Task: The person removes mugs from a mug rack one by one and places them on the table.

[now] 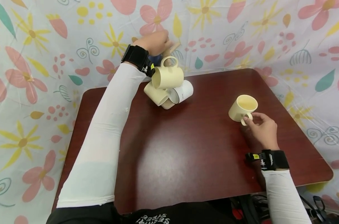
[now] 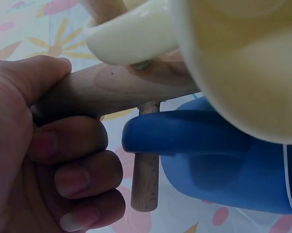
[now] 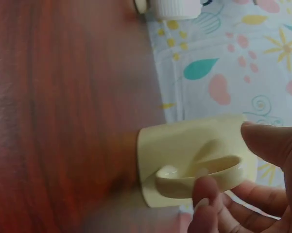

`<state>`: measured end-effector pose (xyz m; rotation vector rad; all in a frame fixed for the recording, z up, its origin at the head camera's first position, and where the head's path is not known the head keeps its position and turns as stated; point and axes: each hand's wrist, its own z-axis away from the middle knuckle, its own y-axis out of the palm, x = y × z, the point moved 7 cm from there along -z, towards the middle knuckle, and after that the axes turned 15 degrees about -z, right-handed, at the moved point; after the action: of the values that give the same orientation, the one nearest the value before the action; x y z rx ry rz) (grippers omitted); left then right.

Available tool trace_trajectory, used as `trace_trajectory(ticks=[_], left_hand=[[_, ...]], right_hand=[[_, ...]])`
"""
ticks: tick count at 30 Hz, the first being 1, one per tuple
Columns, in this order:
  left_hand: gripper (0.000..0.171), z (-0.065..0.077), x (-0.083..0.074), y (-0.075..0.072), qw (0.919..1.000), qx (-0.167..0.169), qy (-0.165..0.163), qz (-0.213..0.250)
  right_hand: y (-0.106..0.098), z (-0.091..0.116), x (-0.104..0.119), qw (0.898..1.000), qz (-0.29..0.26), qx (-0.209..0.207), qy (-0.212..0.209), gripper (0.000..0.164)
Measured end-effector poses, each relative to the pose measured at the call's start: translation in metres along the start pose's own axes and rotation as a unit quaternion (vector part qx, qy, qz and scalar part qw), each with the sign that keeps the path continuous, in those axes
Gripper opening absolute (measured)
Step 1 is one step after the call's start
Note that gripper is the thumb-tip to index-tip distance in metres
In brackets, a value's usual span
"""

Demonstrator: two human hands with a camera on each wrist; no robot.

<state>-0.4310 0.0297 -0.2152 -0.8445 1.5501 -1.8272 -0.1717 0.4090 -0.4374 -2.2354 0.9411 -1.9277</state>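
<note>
Cream mug (image 1: 236, 111) at the 3 o'clock side of the worktop (image 1: 203, 146), near upright, its mouth upward; whether its base touches the surface is unclear. The interior shows a cream-yellow tone, and any contents cannot be told. The handle projects toward 5 o'clock, where the right hand (image 1: 263, 130) has its fingers clamped on it in a pinch.

At 12 o'clock, well apart from this mug, stands a wooden mug rack (image 2: 116, 90); the left hand (image 1: 155, 43) has its fingers curled firmly round the post. Four further mugs are gathered about the rack. The upper cream mug (image 1: 172, 77) hangs by its handle, mouth toward 9 o'clock. Set against it, the lower cream mug (image 1: 155, 93) lies at 7 o'clock, tilted; the white mug (image 1: 185, 90) at 4 o'clock, ribbed, dark-rimmed, mouth toward 8 o'clock; and the blue mug (image 2: 209, 160) at 10 o'clock, largely hidden in the head view — its handle looped over a peg.

Writing: small dark print on the white mug, too small to read; white marks on both black wrist straps (image 1: 276, 159); white lettering on the black shirt (image 1: 186, 214) at 6 o'clock — likewise illegible. Behind stands a flower-patterned cloth (image 1: 211, 46).
</note>
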Motion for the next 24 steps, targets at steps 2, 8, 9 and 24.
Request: trace_trajectory(ticks=[2, 8, 9, 24], left_hand=[[0.044, 0.001, -0.001, 0.000, 1.0000, 0.002, 0.000, 0.005], [0.049, 0.005, -0.003, 0.002, 0.9999, 0.005, -0.004, 0.012], [0.048, 0.005, -0.002, 0.002, 0.9999, 0.005, -0.005, 0.013], [0.035, -0.006, -0.008, 0.011, 0.9992, 0.001, 0.005, 0.040]], right_hand=[[-0.001, -0.001, 0.003, 1.000, 0.005, 0.007, 0.001, 0.044], [-0.005, -0.005, 0.012, 1.000, 0.014, 0.014, -0.006, 0.041], [-0.005, -0.005, 0.013, 1.000, 0.016, 0.016, -0.007, 0.042], [-0.017, -0.014, 0.033, 0.995, 0.087, -0.034, -0.044, 0.040]])
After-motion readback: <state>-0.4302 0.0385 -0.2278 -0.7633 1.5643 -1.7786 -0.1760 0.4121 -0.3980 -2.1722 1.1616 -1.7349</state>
